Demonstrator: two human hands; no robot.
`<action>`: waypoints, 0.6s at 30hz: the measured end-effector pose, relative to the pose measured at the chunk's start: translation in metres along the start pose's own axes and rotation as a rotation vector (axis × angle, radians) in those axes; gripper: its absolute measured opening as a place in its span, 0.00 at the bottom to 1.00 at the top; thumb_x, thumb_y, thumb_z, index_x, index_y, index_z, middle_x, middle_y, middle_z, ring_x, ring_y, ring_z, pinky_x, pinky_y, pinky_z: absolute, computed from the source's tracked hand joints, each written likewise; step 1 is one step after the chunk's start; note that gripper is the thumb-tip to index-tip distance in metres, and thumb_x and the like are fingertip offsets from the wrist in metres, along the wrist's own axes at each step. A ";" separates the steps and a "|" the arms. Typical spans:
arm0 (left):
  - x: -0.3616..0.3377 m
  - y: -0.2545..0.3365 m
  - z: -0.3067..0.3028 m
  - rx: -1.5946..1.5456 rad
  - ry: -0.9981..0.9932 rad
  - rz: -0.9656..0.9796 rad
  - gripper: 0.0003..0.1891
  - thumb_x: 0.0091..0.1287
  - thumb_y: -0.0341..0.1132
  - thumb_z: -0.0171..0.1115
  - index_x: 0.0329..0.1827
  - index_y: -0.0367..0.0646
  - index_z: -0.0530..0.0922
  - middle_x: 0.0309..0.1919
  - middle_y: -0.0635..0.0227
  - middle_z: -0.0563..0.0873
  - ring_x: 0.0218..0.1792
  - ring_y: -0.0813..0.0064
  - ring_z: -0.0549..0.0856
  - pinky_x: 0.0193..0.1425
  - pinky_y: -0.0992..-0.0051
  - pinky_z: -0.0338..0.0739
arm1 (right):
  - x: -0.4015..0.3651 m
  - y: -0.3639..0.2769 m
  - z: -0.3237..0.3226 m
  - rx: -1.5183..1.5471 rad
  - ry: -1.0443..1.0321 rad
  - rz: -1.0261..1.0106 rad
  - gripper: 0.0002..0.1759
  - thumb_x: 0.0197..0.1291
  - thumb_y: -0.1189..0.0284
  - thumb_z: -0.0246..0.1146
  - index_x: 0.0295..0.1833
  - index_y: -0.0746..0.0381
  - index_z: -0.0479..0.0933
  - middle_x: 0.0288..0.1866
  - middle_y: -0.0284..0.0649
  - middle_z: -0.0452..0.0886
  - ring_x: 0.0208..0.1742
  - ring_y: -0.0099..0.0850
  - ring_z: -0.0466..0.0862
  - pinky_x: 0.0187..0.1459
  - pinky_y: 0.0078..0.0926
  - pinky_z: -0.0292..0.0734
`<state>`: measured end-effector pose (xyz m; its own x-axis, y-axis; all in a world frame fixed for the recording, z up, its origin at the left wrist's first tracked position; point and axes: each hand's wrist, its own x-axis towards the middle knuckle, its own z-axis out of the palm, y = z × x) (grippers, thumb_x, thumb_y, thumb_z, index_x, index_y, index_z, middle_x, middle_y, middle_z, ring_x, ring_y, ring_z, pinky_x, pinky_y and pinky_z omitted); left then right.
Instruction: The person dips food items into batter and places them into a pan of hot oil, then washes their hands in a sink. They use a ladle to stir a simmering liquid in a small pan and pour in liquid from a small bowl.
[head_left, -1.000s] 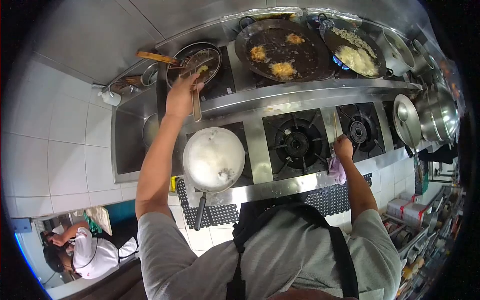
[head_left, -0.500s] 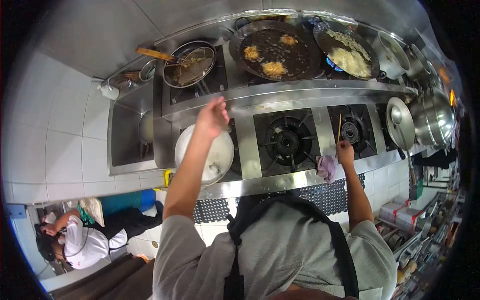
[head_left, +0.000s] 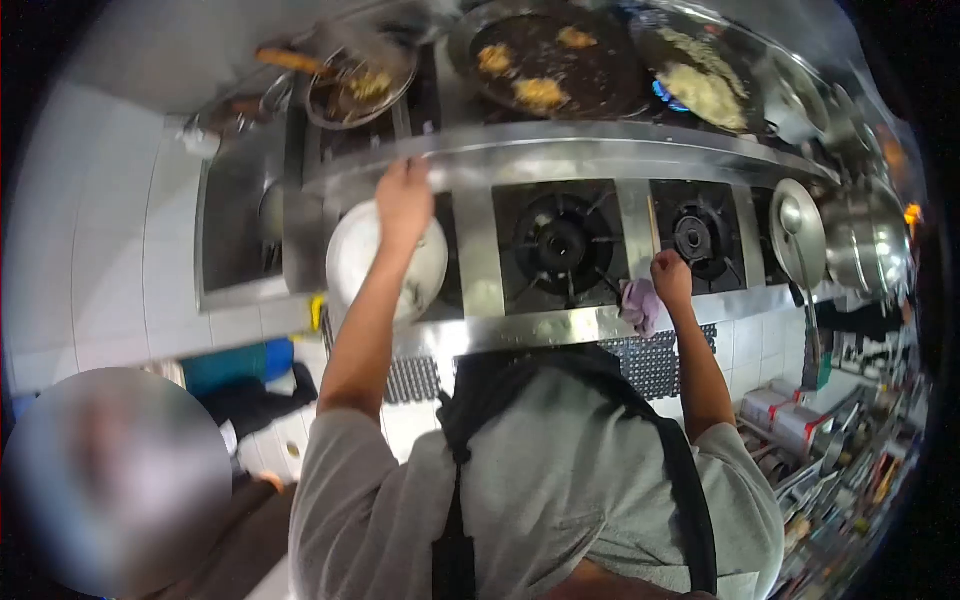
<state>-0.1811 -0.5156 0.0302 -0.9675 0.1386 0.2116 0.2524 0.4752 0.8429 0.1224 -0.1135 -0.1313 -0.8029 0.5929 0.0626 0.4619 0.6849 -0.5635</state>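
While the right hand grips a thin stick, it pokes out ahead | left hand hangs over a white pan, can't tell its grip | best hold the stick steady

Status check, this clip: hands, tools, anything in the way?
Right hand gripping wooden stick, purple cloth beside that hand. Left hand blurred, grip unclear. Left forearm partly blocks view of pale pan.
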 end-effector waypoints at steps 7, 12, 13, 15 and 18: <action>-0.110 0.086 0.085 -0.705 -0.108 -0.036 0.12 0.81 0.39 0.51 0.45 0.41 0.79 0.34 0.68 0.85 0.36 0.78 0.84 0.45 0.75 0.78 | 0.019 -0.054 -0.031 0.118 -0.284 -0.045 0.25 0.60 0.68 0.69 0.62 0.64 0.78 0.55 0.50 0.84 0.50 0.38 0.87 0.52 0.33 0.81; -0.159 0.145 0.153 -0.565 -0.130 0.248 0.09 0.76 0.31 0.57 0.50 0.40 0.84 0.52 0.63 0.87 0.54 0.71 0.83 0.62 0.72 0.74 | -0.017 -0.155 -0.099 1.093 -0.871 -0.202 0.35 0.61 0.79 0.68 0.73 0.63 0.65 0.56 0.40 0.81 0.55 0.29 0.82 0.59 0.28 0.76; -0.166 0.154 0.165 -0.556 -0.116 0.235 0.09 0.76 0.31 0.57 0.50 0.40 0.84 0.52 0.63 0.87 0.54 0.71 0.83 0.62 0.72 0.74 | -0.025 -0.163 -0.103 0.986 -0.788 -0.212 0.31 0.62 0.80 0.66 0.71 0.64 0.66 0.56 0.39 0.80 0.56 0.28 0.81 0.59 0.28 0.75; -0.184 0.167 0.180 -0.574 -0.098 0.213 0.10 0.72 0.29 0.60 0.52 0.40 0.85 0.52 0.61 0.87 0.55 0.66 0.84 0.62 0.69 0.75 | -0.037 -0.154 -0.103 0.886 -0.739 -0.211 0.28 0.63 0.81 0.64 0.68 0.65 0.67 0.56 0.39 0.79 0.56 0.28 0.80 0.59 0.27 0.74; -0.201 0.175 0.185 -0.372 -0.136 0.354 0.13 0.69 0.30 0.63 0.54 0.42 0.85 0.51 0.60 0.88 0.55 0.62 0.84 0.61 0.65 0.76 | -0.047 -0.135 -0.095 0.968 -0.562 -0.276 0.22 0.64 0.80 0.62 0.63 0.65 0.69 0.52 0.37 0.79 0.53 0.26 0.79 0.55 0.26 0.74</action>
<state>0.0606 -0.2993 0.0439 -0.8070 0.3581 0.4696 0.5163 0.0417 0.8554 0.1337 -0.1934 0.0197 -0.9985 0.0342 0.0431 -0.0429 0.0057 -0.9991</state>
